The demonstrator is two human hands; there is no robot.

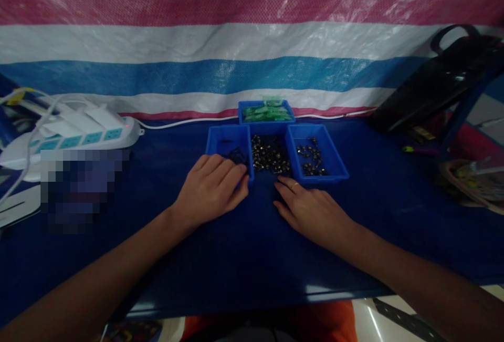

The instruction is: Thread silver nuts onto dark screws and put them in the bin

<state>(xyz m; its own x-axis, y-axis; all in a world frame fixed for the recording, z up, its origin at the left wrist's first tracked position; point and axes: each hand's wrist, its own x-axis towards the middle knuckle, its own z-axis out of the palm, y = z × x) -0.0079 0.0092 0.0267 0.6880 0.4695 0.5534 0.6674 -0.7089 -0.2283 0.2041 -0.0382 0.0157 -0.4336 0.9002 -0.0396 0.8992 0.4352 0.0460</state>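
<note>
- 2 bare hands reach a row of 3 blue trays on a dark blue surface (260, 258). Small dark metal parts (271, 157) crowd the middle tray (271, 128).
- The left hand (212, 187), fingers curled, lies over the near edge of the left tray (236, 134), partly screening the dark pieces (237, 154) inside. Whether it grips anything, the view cannot tell. Feeling about unseen, it could lift several pieces at once; weight on that edge could tip or slide the tray.
- The right hand (309, 210) stands at the front of the middle tray, thumb and forefinger narrowly parted, nothing visible between them. A hasty drag could flick parts over the rim, where dark metal on a dark surface would be easily lost.
- A ring (294, 186) on that hand could catch a part and carry it out unnoticed.
- In the right tray (334, 166), shiny parts (311, 158) lie more thinly scattered. It sits just beside the middle tray, so a slipped part could drop in and mix.
- Behind, green packets (268, 112) heap the back tray (268, 122); a knock could spill the topmost.
</note>
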